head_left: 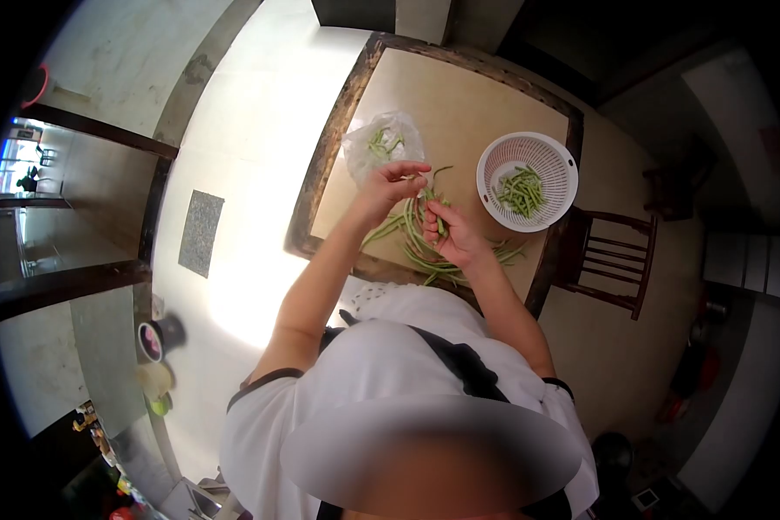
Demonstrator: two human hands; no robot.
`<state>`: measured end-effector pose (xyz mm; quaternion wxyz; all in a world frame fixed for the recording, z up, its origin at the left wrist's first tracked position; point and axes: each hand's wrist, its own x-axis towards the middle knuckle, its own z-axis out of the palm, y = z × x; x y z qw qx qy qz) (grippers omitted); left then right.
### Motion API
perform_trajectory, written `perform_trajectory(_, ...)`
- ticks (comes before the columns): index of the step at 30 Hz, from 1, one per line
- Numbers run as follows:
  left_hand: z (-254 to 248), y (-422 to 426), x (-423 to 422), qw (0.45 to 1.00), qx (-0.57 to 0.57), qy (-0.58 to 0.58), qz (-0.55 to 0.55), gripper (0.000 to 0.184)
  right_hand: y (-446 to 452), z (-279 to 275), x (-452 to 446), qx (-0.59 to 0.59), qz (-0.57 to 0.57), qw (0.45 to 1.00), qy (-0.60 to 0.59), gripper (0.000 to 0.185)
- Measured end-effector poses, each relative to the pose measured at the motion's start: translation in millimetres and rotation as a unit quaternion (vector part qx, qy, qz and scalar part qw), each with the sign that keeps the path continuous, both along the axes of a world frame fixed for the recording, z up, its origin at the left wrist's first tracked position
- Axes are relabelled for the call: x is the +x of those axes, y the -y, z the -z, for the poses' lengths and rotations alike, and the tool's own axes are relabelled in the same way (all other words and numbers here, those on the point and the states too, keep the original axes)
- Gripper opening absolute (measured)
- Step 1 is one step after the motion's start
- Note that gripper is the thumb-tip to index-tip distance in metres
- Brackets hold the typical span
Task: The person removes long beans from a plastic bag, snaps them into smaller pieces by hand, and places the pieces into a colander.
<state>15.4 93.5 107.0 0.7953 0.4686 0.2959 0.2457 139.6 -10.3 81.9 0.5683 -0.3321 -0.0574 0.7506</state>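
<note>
Both hands are over the table, close together above a pile of long green beans [416, 251]. My left hand [388, 188] has its thumb and fingers brought together near the tips; anything between them is too small to make out. My right hand [452, 232] is closed around green bean pieces, which stick out by the thumb. Beyond my left hand lies a clear plastic bag [352, 156] with some green bits in it. To the right of my hands stands a white colander [553, 159] holding short cut green beans [520, 191].
The square table [459, 95] has a dark, rough frame [325, 147]. A wooden chair [615, 260] stands at its right side. On the floor at the left are a dark pot [152, 341] and a grey mat [202, 232].
</note>
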Motion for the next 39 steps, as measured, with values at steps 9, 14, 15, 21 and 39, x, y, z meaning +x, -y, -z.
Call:
perform_trajectory(9, 7, -7, -6, 0.999, -0.023, -0.031, -0.023, 0.013, 6, -3, -7, -0.020, 0.042, 0.989, 0.143, 0.006)
perform_trajectory(14, 23, -16, -10, 0.951, -0.292, 0.085, -0.050, 0.011, 21, -36, -18, 0.380, -0.034, 0.658, 0.649, 0.009)
perform_trajectory(15, 23, -15, -11, 0.951, -0.293, 0.084, -0.050, 0.011, 26, -39, -19, 0.379, -0.034, 0.659, 0.648, 0.009)
perform_trajectory(21, 3, 3, -8, 0.998, -0.056, -0.008, -0.026, 0.008, 14, -26, 5, 0.020, 0.030, 0.995, 0.097, 0.007)
perform_trajectory(39, 26, 15, -4, 0.981, 0.105, -0.114, 0.119, 0.009, 22, 9, 11, 0.033, -0.063, 0.958, 0.277, 0.014)
